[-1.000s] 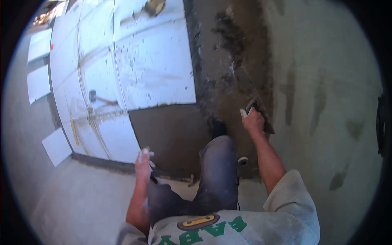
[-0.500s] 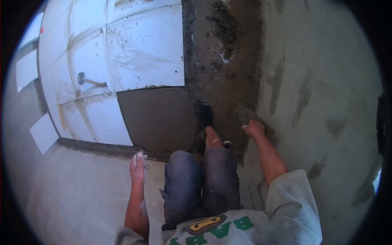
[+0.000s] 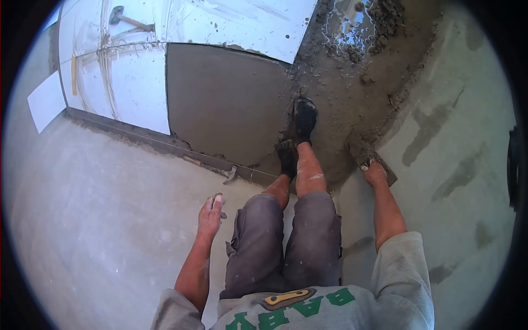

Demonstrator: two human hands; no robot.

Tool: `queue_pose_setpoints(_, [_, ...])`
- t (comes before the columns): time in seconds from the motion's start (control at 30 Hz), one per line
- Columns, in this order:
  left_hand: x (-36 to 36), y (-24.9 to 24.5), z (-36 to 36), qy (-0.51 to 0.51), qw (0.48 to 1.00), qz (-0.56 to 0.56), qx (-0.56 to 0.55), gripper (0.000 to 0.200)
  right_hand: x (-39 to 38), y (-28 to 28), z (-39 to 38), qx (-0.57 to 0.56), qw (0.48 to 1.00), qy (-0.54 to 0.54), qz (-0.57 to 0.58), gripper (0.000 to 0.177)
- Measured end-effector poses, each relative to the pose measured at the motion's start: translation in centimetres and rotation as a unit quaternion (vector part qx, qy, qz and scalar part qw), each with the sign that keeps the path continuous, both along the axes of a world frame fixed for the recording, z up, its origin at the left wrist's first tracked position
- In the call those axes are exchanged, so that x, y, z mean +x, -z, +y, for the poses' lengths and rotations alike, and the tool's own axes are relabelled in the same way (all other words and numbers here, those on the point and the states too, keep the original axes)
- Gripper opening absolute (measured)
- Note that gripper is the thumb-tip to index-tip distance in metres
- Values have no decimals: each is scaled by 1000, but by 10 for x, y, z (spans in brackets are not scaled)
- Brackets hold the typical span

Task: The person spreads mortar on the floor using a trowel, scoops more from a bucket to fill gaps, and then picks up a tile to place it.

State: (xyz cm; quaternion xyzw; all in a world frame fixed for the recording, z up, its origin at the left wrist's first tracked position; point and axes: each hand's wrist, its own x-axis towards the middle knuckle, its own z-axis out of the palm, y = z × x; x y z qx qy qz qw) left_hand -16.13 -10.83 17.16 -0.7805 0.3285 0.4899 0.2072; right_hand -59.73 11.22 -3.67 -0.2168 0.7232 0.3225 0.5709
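Note:
My right hand [image 3: 376, 172] hangs low at my right side and grips a trowel [image 3: 363, 155] whose blade, smeared with grey mortar, rests at the edge of the wet mortar patch [image 3: 352, 82]. My left hand [image 3: 211, 215] hangs over bare concrete by my left thigh with its fingers loosely together. A small dark thing shows beside its fingers, and I cannot tell whether the hand holds it. My feet in black shoes [image 3: 304, 118] stand on the mortar next to a smoothed mortar bed [image 3: 225, 99].
Large white tiles [image 3: 126, 66] lie laid at the upper left, with a rubber mallet [image 3: 124, 17] and a yellow stick [image 3: 73, 74] on them. A string line [image 3: 159, 143] and a small metal tool [image 3: 217, 168] run along the bed's edge. A loose tile [image 3: 47, 102] lies far left.
My right hand has drawn the trowel back from the mortar strip toward my side. My view has swung, so the tiles sit higher and I stand more upright. My left hand has dropped slightly.

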Motion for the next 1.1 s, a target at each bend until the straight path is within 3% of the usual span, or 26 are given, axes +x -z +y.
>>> queue_pose_setpoints(0.17, [7, -22, 1, -22, 998, 30, -53, 49, 7, -51, -17, -115, 986, -55, 110, 46])
queue_pose_setpoints(0.33, [0, -58, 0, -66, 990, 74, -102, 51, 7, -127, -56, -141, 984, -28, 103, 34])
queue_pose_setpoints(0.47, [18, -89, 18, -103, 986, 121, -57, 53, 7, -181, -48, -133, 981, -39, 133, 32])
queue_pose_setpoints(0.53, [34, -101, 37, -120, 982, 139, -32, 54, 11, -209, -31, -196, 969, -27, 149, 32])
queue_pose_setpoints(0.6, [60, -104, 61, -3, 993, 113, -43, 54, 9, -239, -15, -252, 957, -39, 138, 31])
queue_pose_setpoints(0.7, [97, -113, 89, -20, 990, 124, -63, 50, -4, -291, -7, -193, 972, -93, 98, 35])
queue_pose_setpoints(0.83, [130, -144, 109, -93, 979, 179, -38, 39, -15, -358, 3, -195, 961, -37, 190, 33])
queue_pose_setpoints(0.9, [147, -136, 124, -149, 968, 200, -34, 34, -29, -362, 21, -347, 887, -8, 303, 29])
queue_pose_setpoints(0.93, [144, -140, 130, -144, 966, 209, -42, 34, -40, -358, 28, -355, 882, -5, 311, 29])
queue_pose_setpoints(1.0, [136, -147, 130, -231, 954, 140, -129, 38, -67, -340, 40, -340, 898, 124, 249, 27])
queue_pose_setpoints(1.03, [135, -145, 128, -217, 955, 151, -134, 38, -61, -355, 33, -346, 891, 137, 259, 27])
queue_pose_setpoints(1.1, [128, -141, 119, -197, 961, 125, -147, 39, -49, -387, 13, -296, 925, 67, 230, 28])
